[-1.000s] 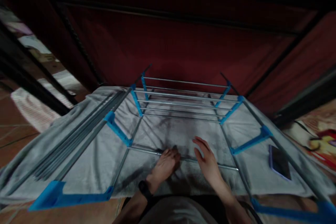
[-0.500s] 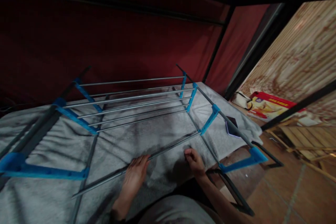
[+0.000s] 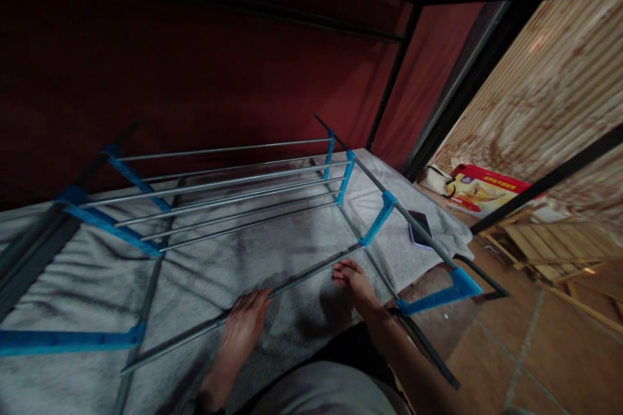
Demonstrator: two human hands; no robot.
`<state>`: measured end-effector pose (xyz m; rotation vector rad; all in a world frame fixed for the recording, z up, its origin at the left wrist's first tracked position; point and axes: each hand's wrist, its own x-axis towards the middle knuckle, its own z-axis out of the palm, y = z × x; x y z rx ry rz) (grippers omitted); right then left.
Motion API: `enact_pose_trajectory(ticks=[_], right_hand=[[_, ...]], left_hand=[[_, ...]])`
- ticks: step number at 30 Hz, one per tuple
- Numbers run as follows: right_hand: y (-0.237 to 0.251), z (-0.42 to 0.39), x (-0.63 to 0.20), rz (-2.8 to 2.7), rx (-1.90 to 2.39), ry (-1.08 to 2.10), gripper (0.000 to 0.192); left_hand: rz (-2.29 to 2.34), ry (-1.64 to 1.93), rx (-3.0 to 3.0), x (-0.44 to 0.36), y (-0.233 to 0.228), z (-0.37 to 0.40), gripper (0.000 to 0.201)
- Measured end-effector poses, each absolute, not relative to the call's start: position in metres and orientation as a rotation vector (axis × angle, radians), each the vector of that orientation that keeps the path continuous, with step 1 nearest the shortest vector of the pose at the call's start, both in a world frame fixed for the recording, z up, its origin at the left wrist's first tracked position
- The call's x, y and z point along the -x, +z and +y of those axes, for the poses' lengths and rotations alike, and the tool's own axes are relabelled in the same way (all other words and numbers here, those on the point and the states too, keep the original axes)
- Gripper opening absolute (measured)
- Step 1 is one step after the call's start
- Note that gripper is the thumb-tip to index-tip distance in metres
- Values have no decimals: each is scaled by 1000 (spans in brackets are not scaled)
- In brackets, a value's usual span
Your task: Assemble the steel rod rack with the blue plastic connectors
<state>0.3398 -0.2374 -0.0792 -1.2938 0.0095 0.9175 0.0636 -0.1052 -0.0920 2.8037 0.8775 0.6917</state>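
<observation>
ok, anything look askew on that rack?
Yes: the rod under the left hand. Its right end meets a blue bracket, but its left end appears to cross the dark pole, clear of the left bracket. The other rods run bracket to bracket. No damage visible.

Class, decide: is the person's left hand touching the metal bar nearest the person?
Touching. The head view shows the left hand with its fingers curled over the metal bar, which emerges on both sides.
</observation>
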Motion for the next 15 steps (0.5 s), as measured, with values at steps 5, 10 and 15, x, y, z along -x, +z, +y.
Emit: enact_pose_trajectory(ticks=[5,10,15], right_hand=[[-75,-234,-345,2,1284,942,36],[-72,-234,-346,-22,1289,954,37],[-73,-234,-347,-54,1322,954,36]], left_hand=[[873,685,-2798,-66,-92,-102,36],[862,613,-2774,-68,-89,-99,36],[843,530,-2760,-67,-87,-97,38]])
